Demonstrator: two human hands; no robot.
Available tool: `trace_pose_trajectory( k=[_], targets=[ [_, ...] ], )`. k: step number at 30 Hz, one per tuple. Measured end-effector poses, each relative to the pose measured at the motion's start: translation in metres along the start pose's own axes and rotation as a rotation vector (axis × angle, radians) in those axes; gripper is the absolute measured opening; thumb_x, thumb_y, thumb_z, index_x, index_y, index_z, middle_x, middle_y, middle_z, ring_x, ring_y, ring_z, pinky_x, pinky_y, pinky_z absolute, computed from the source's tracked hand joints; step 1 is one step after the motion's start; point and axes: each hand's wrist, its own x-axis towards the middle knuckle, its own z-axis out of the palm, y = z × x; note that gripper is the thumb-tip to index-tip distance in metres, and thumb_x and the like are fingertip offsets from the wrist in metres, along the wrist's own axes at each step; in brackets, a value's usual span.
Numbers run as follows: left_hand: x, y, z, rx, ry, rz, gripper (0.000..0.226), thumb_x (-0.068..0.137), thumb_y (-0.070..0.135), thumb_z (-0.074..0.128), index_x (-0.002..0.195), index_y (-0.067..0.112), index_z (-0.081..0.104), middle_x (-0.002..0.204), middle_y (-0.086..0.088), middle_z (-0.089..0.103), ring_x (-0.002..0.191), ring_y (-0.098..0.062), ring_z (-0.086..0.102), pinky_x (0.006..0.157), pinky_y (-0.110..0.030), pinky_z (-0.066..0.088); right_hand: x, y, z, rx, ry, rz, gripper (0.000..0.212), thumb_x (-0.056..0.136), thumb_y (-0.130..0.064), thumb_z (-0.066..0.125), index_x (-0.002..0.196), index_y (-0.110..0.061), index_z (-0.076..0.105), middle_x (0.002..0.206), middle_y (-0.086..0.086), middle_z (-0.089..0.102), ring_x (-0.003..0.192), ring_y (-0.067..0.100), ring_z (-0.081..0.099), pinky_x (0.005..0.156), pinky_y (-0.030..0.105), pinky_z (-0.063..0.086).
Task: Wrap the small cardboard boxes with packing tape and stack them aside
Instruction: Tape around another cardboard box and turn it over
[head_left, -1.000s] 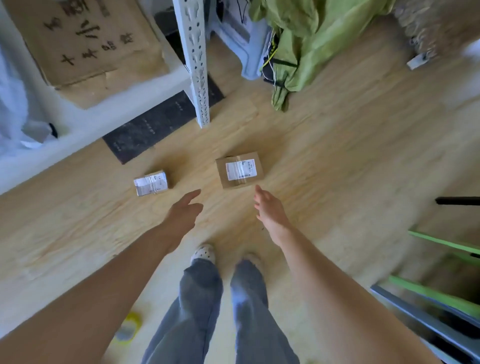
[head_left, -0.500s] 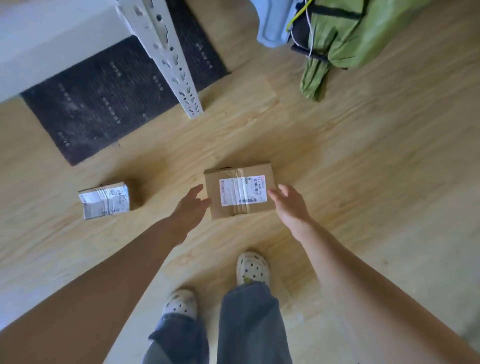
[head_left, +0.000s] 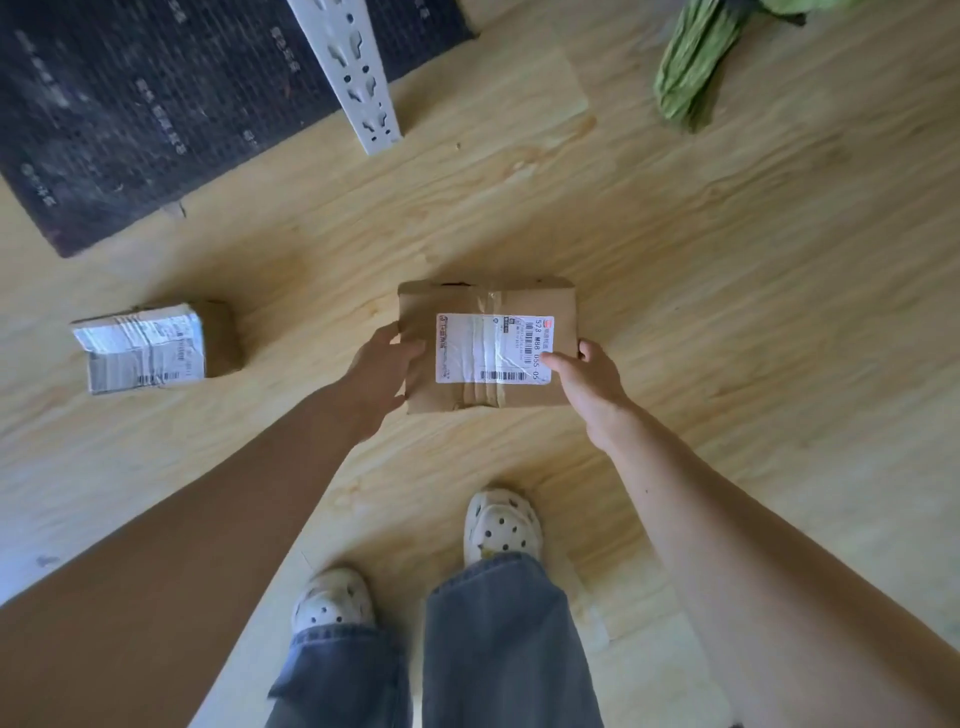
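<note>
Legs in grey-blue denim jeans fill the nearest part of the view at 6 o'clock, and under them stand two white foam clogs with dark dots, one clog nearer and the other clog a little ahead of it. Both bare arms reach forward from the lower corners to a flat brown cardboard box, which is just in front of the feet, near the middle of the view; I cannot tell if it lies on the light wooden plank floor or is already lifted a little. The left hand grips the box at its 9 o'clock edge, with the thumb on the top face and the other fingers hidden under or behind the side. The right hand grips the 3 o'clock edge, its thumb lies on the corner of the white shipping label with barcodes, and the fingers curl round the edge. A strip of clear tape runs across the top of the box and over the label. At 9 o'clock from this box, well apart, a smaller cardboard box covered with shiny tape lies on the floor. Farther, at 11 o'clock, a dark woven rectangular mat lies on the floor, and a white perforated metal post stands beside its edge at 12 o'clock. At 1 o'clock is a bunch of crumpled green cloth.
</note>
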Motion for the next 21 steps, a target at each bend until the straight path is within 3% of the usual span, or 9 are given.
trace_pose_trajectory(
  k=[3,5,11,15,17,21],
  targets=[
    [-0.019,-0.001,-0.003,-0.034,0.030,0.027,0.046,0.097,0.021,0.052,0.141,0.028,0.038,0.114,0.008,0.058,0.090,-0.008,0.058,0.078,-0.029,0.045,-0.017,0.004,0.004,0.049,0.037,0.012,0.066,0.090,-0.033,0.061,0.148,-0.016,0.032,0.146,0.005,0.044,0.126,0.024,0.047,0.095,0.035,0.037],
    [-0.037,0.000,-0.010,-0.031,0.050,0.046,0.046,0.097,0.021,0.053,0.140,0.025,0.039,0.110,0.007,0.058,0.086,-0.006,0.058,0.070,-0.026,0.045,-0.036,0.005,0.006,0.074,0.050,0.010,0.067,0.090,-0.034,0.062,0.147,-0.016,0.033,0.144,0.006,0.046,0.124,0.024,0.048,0.094,0.034,0.037],
    [-0.123,0.004,-0.050,-0.063,0.066,0.111,0.039,0.095,0.023,0.056,0.132,0.023,0.044,0.103,0.007,0.063,0.089,-0.009,0.061,0.082,-0.030,0.048,-0.128,-0.008,0.007,0.170,0.029,-0.070,0.056,0.087,-0.033,0.067,0.136,-0.023,0.041,0.127,-0.006,0.054,0.096,0.006,0.053,0.077,0.023,0.037],
    [-0.204,-0.001,-0.076,-0.116,0.056,0.111,0.037,0.095,0.031,0.057,0.129,0.020,0.046,0.123,0.001,0.058,0.115,-0.021,0.054,0.106,-0.044,0.040,-0.210,-0.014,0.001,0.197,0.039,-0.126,0.054,0.085,-0.034,0.070,0.132,-0.025,0.044,0.114,-0.008,0.060,0.092,0.005,0.055,0.069,0.022,0.036],
    [-0.247,-0.004,-0.088,-0.123,0.042,0.122,0.039,0.095,0.036,0.055,0.130,0.020,0.044,0.131,0.000,0.052,0.122,-0.024,0.049,0.107,-0.044,0.038,-0.253,-0.016,-0.004,0.209,0.053,-0.156,0.046,0.083,-0.035,0.071,0.122,-0.026,0.047,0.111,-0.005,0.063,0.090,0.004,0.056,0.063,0.022,0.036],
    [-0.321,-0.018,-0.118,-0.137,0.056,0.147,0.034,0.096,0.037,0.053,0.124,0.021,0.044,0.131,-0.001,0.047,0.122,-0.025,0.046,0.101,-0.040,0.040,-0.331,-0.009,-0.003,0.247,0.024,-0.189,0.044,0.080,-0.037,0.074,0.113,-0.024,0.048,0.113,0.003,0.064,0.101,0.018,0.060,0.073,0.029,0.041]
  ],
)
